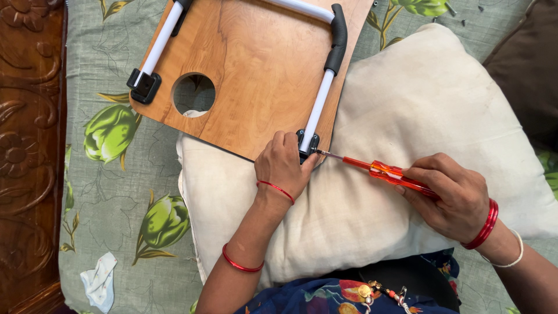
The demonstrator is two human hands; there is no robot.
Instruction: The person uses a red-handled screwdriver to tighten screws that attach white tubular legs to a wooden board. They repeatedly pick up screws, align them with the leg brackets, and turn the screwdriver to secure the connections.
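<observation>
Left hand (283,164) pressed down, fingers curled on the black plastic bracket (307,143) at the near corner of the board. Right hand (452,195) wrapped tight around the orange transparent-handled screwdriver (378,170), shaft level, tip touching the bracket from the right

Surface: grey-green bedsheet with green floral print (116,174) over the whole area, carved dark wooden frame (26,145) along left edge. Large cream cushion (407,116) on the sheet, dark brown cushion (523,70) at top right. Crumpled white cloth scrap (99,282) lower left

Work piece: brown wood-grain rectangular board (256,64), tilted, near corner resting on the cream cushion, rest over the sheet. Round cut-out hole (194,94) near its left edge. White tubular leg frame with black foam grip (331,52) lies flat on the board, second black bracket (143,85) at left end. A few small dark screws (465,22) loose on the sheet, top right
</observation>
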